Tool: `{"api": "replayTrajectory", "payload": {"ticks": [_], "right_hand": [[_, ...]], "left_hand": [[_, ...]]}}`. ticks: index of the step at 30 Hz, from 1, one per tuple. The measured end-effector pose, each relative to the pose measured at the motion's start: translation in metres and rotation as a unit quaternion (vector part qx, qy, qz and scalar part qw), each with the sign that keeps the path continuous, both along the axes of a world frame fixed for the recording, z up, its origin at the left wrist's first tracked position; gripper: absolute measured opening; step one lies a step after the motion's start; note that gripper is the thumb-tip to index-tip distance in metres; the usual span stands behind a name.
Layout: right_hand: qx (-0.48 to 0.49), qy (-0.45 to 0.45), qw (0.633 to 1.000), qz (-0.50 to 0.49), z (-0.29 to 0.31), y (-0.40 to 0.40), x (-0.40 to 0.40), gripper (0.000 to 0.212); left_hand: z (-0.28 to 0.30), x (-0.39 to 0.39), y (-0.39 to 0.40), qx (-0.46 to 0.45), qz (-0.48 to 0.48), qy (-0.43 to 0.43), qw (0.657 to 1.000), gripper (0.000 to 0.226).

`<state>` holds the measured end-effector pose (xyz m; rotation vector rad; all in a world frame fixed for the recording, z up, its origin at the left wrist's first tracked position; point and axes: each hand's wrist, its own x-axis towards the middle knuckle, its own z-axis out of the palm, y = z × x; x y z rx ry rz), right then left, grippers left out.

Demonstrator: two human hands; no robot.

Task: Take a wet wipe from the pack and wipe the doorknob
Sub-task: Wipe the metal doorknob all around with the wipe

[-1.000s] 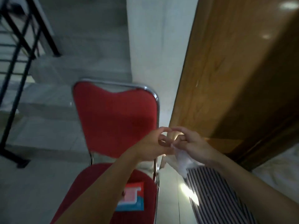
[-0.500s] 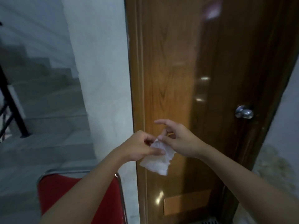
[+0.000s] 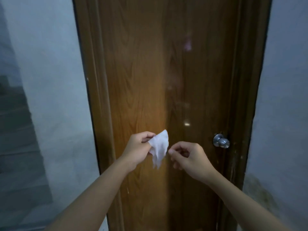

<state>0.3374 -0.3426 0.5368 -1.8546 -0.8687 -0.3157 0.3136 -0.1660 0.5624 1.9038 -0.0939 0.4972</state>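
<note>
A white wet wipe (image 3: 159, 148) hangs crumpled in front of the door, pinched at its upper left by my left hand (image 3: 138, 150). My right hand (image 3: 188, 156) sits just right of the wipe, fingers curled, thumb and forefinger close together and holding nothing; a small gap separates it from the wipe. The round silver doorknob (image 3: 221, 141) sticks out from the right side of the brown wooden door (image 3: 143, 72), about a hand's width right of my right hand. The wipe pack is out of view.
Pale walls (image 3: 50, 64) flank the door on both sides. Grey stairs (image 3: 15, 130) climb at the far left. A dark wooden door frame (image 3: 246, 80) runs down the right side, with stained wall low on the right.
The view swung up from the red chair to the door. Both hands held the wipe earlier; now my right hand has let go and only my left hand holds it.
</note>
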Motion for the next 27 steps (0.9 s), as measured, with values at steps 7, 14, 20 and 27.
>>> {"api": "replayTrajectory", "payload": {"ticks": [7,14,20,27], "right_hand": [[0.137,0.208,0.969,0.013,-0.001,-0.050,0.041,0.021],[0.278,0.337,0.892,0.113,-0.011,-0.099,0.080,0.026],[0.338,0.349,0.874,-0.002,-0.027,-0.155,0.117,0.022],[0.244,0.352,0.895,-0.127,-0.051,-0.216,0.166,0.031]], "left_hand": [[-0.001,0.046,-0.074,-0.127,-0.078,0.033,0.988,0.029],[-0.015,0.082,-0.138,-0.188,-0.178,0.108,0.960,0.035],[-0.019,0.117,-0.174,-0.070,-0.135,0.114,0.982,0.035],[-0.042,0.171,-0.211,0.048,-0.089,0.142,0.985,0.025]]}}
